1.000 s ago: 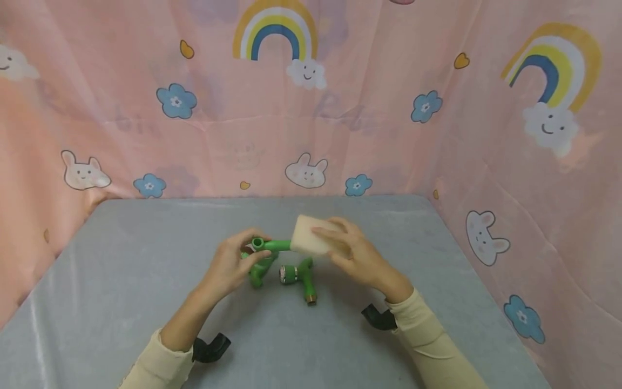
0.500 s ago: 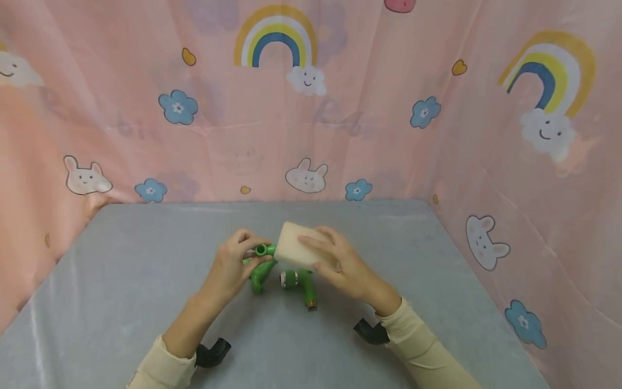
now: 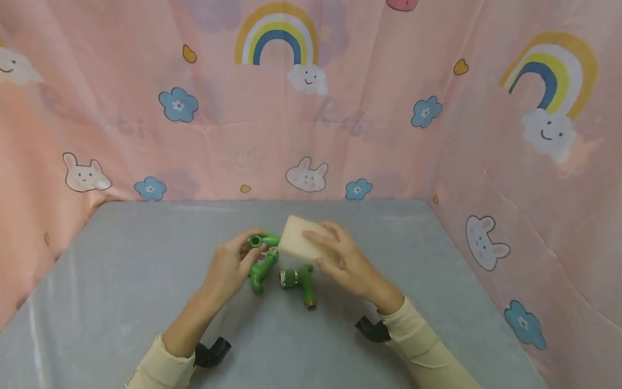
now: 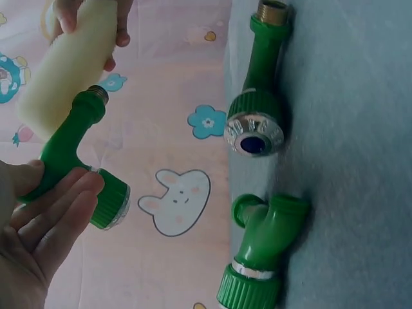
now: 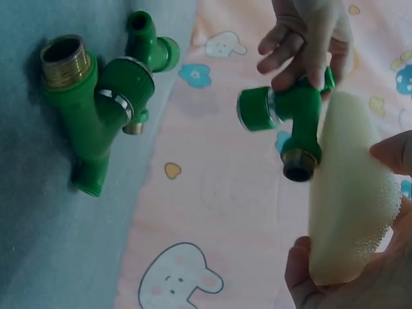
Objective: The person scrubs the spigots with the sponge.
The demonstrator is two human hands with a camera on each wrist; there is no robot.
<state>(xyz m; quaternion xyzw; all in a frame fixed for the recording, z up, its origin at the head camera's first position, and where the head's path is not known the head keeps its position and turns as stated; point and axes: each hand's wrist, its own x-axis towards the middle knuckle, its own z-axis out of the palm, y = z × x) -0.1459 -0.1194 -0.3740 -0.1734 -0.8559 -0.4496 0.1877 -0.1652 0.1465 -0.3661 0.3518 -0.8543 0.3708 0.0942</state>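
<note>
My left hand (image 3: 228, 267) holds a green tap (image 4: 64, 148) above the table, fingers and thumb around its body. The tap's brass threaded end (image 5: 299, 165) points toward the right hand's side, with its ribbed knob (image 5: 255, 108) off to one side. In my right hand (image 3: 357, 267) a cream sponge (image 3: 303, 237) is gripped between thumb and fingers. Its flat side lies along the tap's body in the right wrist view. Below, two more green taps lie on the table: one tap (image 3: 262, 272) under the left hand, another tap (image 3: 306, 283) between the hands.
A grey cloth covers the table (image 3: 121, 270). Pink printed curtains (image 3: 364, 151) rise behind it and along both sides. Black curved pieces (image 3: 212, 353) stick out beside both sleeves at the wrists.
The sponge has moved left along the held tap, then lifted slightly. The held tap has turned a little in the left hand. The taps on the table have stayed put.
</note>
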